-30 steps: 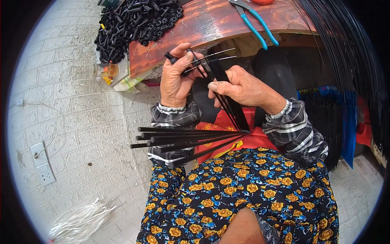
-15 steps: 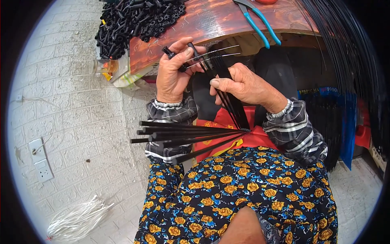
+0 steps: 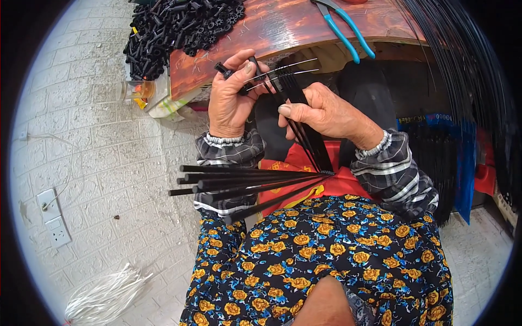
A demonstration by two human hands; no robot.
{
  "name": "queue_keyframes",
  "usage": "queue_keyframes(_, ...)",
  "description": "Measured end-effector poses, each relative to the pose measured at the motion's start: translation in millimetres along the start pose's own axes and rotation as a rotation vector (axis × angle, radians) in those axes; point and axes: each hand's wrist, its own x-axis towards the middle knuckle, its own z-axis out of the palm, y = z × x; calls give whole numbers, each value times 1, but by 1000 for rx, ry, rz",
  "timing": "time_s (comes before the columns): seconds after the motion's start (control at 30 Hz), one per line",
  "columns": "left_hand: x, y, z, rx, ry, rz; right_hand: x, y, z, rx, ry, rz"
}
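Observation:
My left hand [image 3: 230,103], raised near the table edge, has its fingers closed around a black plastic fitting [image 3: 223,69] with a tubular end. Two thin metal wires [image 3: 298,63] stick out to the right from its fingertips. My right hand [image 3: 333,115] grips a bundle of thin black ribs [image 3: 311,148], thumb on top, fingers partly hidden behind. The ribs run from my left fingertips down to a joint over my lap. From that joint, several thicker black rods [image 3: 244,183] fan out to the left, across my left sleeve.
A heap of small black plastic parts [image 3: 179,27] lies on the reddish wooden table [image 3: 261,32]. Pliers with blue handles [image 3: 348,33] rest at its edge. Long black rods [image 3: 462,65] hang at the right. White strips [image 3: 109,296] lie at the lower left, near a wall socket [image 3: 57,231].
The view has shifted slightly. The wires at my left fingertips now tilt a little differently and the fanned rods reach slightly lower left. Both hands keep their grip.

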Motion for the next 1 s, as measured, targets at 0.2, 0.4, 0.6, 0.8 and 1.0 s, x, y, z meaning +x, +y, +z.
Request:
queue_keyframes(0.2, -2, 3, 1, 9, -15, -14, 0, -1, -1, -8, 2, -2)
queue_keyframes(0.4, -7, -2, -2, 0, -46, 32, 1, 0, -1, -12, 6, 11)
queue_keyframes(0.6, -9, -7, -2, -53, -40, 46, 1, -1, 0, 3, 8, 10)
queue_keyframes(0.8, -7, -9, -5, -85, -75, 49, 1, -2, 0, 0, 17, 13)
queue_keyframes(1.0, -9, -11, -2, -84, -44, 47, 1, -4, 2, -37, 64, 4)
